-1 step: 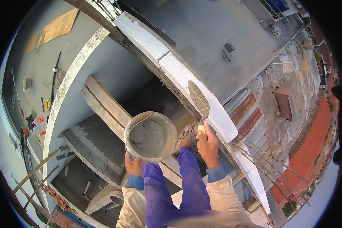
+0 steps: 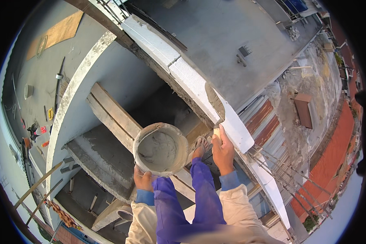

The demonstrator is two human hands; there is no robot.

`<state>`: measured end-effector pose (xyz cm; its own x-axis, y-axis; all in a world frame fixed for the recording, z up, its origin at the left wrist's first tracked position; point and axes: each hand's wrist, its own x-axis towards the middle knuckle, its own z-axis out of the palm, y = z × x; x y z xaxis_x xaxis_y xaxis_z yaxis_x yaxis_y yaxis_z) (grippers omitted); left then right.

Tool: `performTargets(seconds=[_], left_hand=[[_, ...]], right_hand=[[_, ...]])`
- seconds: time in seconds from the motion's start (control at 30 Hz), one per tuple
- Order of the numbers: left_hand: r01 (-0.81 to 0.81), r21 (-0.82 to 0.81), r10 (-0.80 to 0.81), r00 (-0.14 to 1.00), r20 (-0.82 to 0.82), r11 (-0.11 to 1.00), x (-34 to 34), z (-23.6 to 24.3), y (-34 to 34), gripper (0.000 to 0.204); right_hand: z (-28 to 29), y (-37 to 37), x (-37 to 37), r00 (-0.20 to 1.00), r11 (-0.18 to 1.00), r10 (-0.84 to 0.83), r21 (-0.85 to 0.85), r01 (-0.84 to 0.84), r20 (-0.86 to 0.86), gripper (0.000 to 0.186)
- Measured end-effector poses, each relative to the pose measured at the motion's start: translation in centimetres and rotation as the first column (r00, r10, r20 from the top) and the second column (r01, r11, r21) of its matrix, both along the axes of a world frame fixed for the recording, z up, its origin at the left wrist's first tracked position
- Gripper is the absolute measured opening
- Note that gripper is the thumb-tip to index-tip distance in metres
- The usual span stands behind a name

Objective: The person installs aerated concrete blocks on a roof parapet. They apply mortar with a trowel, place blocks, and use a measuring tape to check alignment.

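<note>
My left hand (image 2: 143, 178) grips the near-left rim of a mortar-smeared bucket (image 2: 181, 151), held in front of my knees. Wet grey mortar (image 2: 156, 149) fills the part of its inside that I can see. In my right hand (image 2: 223, 153) is a pointed trowel, its pale wooden handle (image 2: 216, 132) inside closed fingers. The trowel's grey, mortar-coated blade (image 2: 215, 102) points away from me over the row of white blocks (image 2: 191, 76). I cannot tell whether the blade touches them.
Two wooden planks (image 2: 113, 110) span a deep opening beneath the bucket. My sandalled foot (image 2: 200, 145) stands beside the block row. A curved wall (image 2: 80, 71) bounds the left. Bare rods (image 2: 290, 179) stick out at right, above a red roof (image 2: 331, 150).
The trowel blade has turned more edge-on and looks narrower, its tip drawn slightly nearer and to the right. The bucket has shifted slightly lower in view.
</note>
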<state>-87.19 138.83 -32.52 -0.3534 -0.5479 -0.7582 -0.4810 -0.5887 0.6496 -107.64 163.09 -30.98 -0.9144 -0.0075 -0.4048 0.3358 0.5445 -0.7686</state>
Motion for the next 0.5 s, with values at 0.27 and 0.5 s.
performTargets(seconds=[0.27,0.5], left_hand=[[0.140,-0.058,-0.136,0.988,0.073,0.988,6.1,-0.4,0.0,0.071],[0.163,0.005,-0.163,0.983,0.085,0.987,6.5,-1.0,0.4,0.073]], right_hand=[[-1.4,-2.9,-6.8,0.976,0.778,0.219,0.602,-0.179,0.007,0.046],[-4.5,2.8,-5.0,0.963,0.636,0.125,0.726,-0.262,0.238,0.049]])
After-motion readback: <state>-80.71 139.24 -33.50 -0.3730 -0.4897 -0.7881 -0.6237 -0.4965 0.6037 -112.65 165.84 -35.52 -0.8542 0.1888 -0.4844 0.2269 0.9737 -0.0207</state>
